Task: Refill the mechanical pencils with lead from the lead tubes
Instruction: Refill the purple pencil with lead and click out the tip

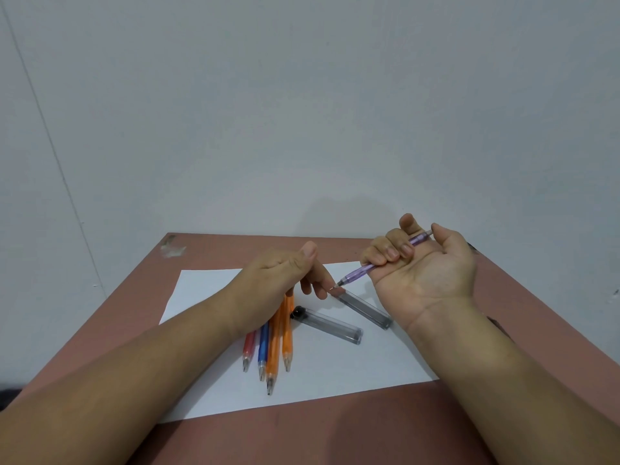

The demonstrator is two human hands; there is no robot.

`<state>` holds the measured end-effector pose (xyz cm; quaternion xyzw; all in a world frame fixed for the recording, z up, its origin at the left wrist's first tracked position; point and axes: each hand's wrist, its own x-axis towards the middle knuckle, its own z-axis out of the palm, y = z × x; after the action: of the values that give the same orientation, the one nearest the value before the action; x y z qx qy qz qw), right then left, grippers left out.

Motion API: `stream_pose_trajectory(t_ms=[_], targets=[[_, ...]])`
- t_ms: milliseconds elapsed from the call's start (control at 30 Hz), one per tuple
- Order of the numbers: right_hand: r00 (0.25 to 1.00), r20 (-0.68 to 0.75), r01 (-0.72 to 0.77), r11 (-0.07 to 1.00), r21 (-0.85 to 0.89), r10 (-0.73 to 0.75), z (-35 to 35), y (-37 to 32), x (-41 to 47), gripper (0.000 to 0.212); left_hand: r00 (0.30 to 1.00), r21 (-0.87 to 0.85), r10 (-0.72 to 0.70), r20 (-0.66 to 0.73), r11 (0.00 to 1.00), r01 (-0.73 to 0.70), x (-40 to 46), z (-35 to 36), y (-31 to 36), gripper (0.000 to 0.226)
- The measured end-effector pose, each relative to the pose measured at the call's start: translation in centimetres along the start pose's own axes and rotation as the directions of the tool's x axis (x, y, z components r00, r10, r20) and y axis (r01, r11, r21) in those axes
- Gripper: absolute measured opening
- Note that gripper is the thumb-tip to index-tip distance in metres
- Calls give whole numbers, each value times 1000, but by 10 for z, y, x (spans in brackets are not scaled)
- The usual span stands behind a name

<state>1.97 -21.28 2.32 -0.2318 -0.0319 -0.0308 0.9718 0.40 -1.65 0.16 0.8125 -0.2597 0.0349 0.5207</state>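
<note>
My right hand (426,263) grips a purple mechanical pencil (360,270), fingers curled round its barrel and thumb by its rear cap, tip pointing down-left. My left hand (288,273) hovers over the paper with its index finger touching the pencil's tip; whether it pinches a lead I cannot tell. Just below that tip lies a clear lead tube (365,308). A second lead tube (330,325) with a black cap lies nearer me. Several pencils lie side by side on the paper: one red (248,347), one blue (263,347) and two orange (274,344), their rear ends hidden under my left hand.
A white sheet of paper (335,374) lies on a reddish-brown table (302,441) pushed against a pale wall. A torn scrap of tape (172,250) sits at the table's far left corner.
</note>
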Motion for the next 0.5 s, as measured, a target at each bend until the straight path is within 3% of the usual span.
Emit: stream_pose_trajectory(t_ms=[400, 500], targets=[[1000, -7, -15, 1000, 15, 16, -1, 0, 0, 38, 1000, 5, -10, 0, 1000, 10, 0, 1, 3, 58], [1000, -9, -12, 1000, 15, 13, 0, 0, 0, 32, 1000, 10, -3, -3, 1000, 3, 0, 0, 3, 58]])
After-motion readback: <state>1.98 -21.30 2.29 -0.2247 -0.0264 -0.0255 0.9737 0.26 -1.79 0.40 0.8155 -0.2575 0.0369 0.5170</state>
